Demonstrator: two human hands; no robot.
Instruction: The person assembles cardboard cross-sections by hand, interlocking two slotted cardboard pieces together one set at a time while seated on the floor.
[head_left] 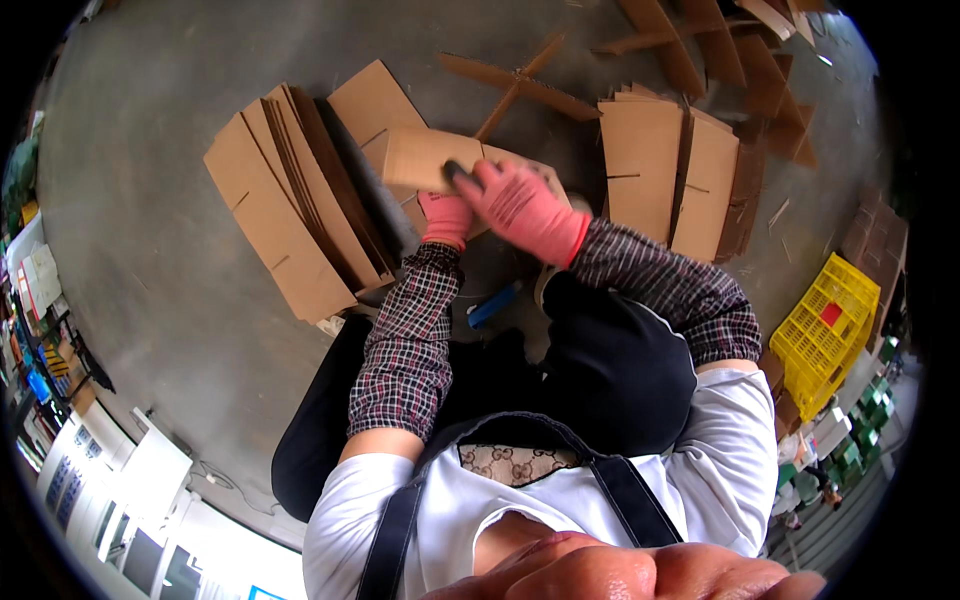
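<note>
Both hands wear pink work gloves below checked sleeves. My left hand point(446, 217) is closed on the lower edge of a slotted cardboard strip point(425, 152); its fingers are partly hidden by the strip. Over the strip's right part, my right hand point(528, 207) has its fingers bent and closed on the cardboard. A dark patch shows at its fingertips, too blurred to identify. Behind the strip lies another flat slotted piece point(375, 100). An assembled cross of cardboard dividers point(518, 82) stands on the floor just beyond.
A leaning stack of slotted cardboard point(285, 215) is on the left, with another stack point(640, 150) on the right. More joined dividers point(700, 45) stand at the far right. A blue object point(493, 305) lies between my knees. A yellow plastic crate point(825, 325) is farther right.
</note>
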